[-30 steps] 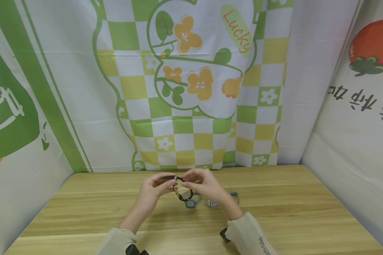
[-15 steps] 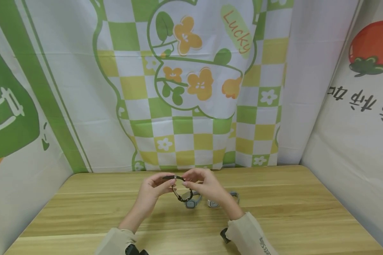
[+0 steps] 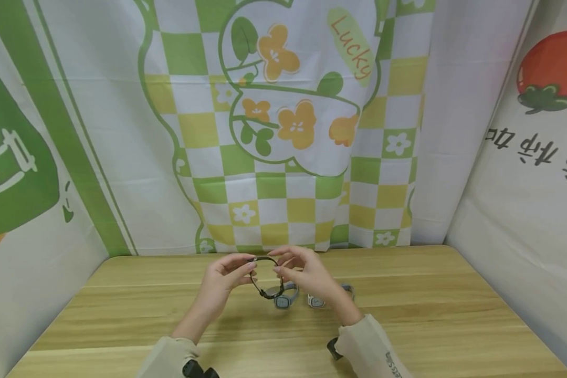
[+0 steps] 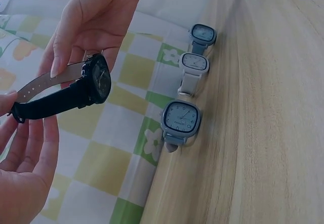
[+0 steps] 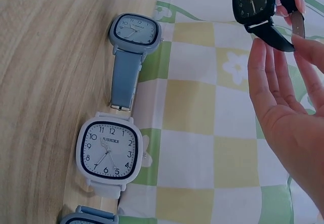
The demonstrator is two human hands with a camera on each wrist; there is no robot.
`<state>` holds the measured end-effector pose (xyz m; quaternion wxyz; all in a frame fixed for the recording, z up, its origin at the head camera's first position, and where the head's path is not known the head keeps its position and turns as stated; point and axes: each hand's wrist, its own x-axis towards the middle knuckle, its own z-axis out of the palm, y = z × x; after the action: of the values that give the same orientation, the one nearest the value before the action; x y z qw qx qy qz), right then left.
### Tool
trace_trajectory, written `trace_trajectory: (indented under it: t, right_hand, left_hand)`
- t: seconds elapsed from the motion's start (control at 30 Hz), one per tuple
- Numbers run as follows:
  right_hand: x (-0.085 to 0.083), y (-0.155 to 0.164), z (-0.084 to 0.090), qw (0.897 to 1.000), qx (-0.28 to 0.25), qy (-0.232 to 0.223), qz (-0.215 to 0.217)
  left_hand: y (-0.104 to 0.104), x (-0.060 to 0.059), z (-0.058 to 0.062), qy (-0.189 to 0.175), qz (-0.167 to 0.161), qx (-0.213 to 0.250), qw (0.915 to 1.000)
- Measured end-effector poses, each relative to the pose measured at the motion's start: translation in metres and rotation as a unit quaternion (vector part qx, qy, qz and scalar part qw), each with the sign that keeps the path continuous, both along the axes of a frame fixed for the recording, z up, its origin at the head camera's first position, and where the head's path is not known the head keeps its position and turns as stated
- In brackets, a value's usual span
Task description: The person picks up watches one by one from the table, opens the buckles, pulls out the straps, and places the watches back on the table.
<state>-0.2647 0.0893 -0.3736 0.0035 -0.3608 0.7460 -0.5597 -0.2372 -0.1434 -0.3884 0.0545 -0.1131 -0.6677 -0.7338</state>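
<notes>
While both hands hover above the wooden table (image 3: 406, 294), the left hand (image 3: 219, 281) pinches one end of the black watch (image 3: 266, 278) between thumb and fingertips, holding the buckle end of its strap. The right hand (image 3: 307, 273) meets it from the other side, fingers lightly curled and pinching the opposite strap end, so the black band arches between the two hands with the dark square face hanging at the bottom of the loop. From the left wrist view the black watch (image 4: 93, 79) sits clear of the table, its face turned sideways.

Just beneath and beyond the hands, three more watches lie in a row on the table near the far edge: a blue-grey watch (image 5: 132, 34), a white watch (image 5: 108, 150) beside it, and another blue-grey one (image 4: 202, 34) at the end. Behind the table hangs a green and yellow checked cloth (image 3: 283, 131) with orange flowers.
</notes>
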Motion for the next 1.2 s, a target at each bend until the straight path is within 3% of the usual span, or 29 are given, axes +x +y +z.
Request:
trace_trajectory:
  t: [0.57, 1.2]
  right_hand:
    - [-0.001, -0.004, -0.002, 1.000, -0.006, 0.015, 0.006]
    - [0.002, -0.002, 0.001, 1.000, -0.003, -0.013, -0.019]
  left_hand:
    - [0.001, -0.001, 0.001, -0.008, -0.013, -0.021, 0.9997]
    - [-0.008, -0.001, 0.003, -0.010, -0.011, -0.036, 0.9992]
